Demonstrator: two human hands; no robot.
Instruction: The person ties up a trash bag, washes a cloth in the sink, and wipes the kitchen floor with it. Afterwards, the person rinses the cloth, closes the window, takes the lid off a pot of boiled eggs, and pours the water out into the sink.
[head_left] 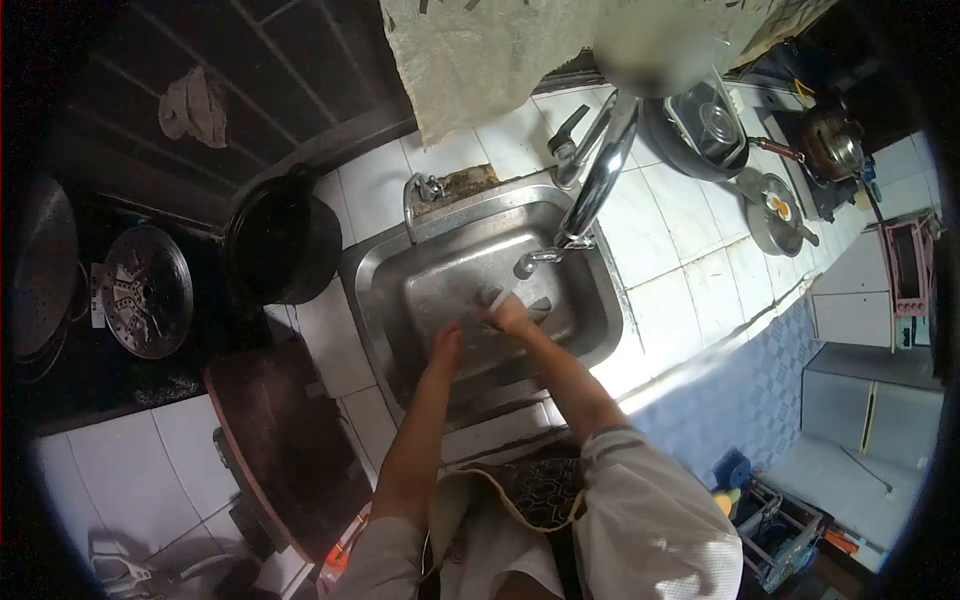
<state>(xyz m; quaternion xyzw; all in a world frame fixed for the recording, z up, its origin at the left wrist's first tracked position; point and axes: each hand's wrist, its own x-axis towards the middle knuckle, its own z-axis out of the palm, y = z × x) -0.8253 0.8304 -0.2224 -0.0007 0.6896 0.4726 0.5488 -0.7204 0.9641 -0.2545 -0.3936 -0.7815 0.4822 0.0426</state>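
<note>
Both of my hands reach down into a stainless steel sink [430, 265] set in a white tiled counter. Over the basin, my right hand [508, 316] is just below the spout of a chrome faucet [606, 165]. A pale streak, which looks like running water, shows at that hand. Its fingers are too small and blurred to read, and whether it holds anything is unclear. My left hand [447, 342] is to the left of it, a little apart, over the sink's near half. The fingers there are mostly hidden.
A black pot [283, 240] stands left of the sink, near a stove with a round metal lid [148, 290]. Dark pans [690, 140] sit on the right counter, beside a small dish with egg [778, 207]. A brown board [275, 430] lies at lower left.
</note>
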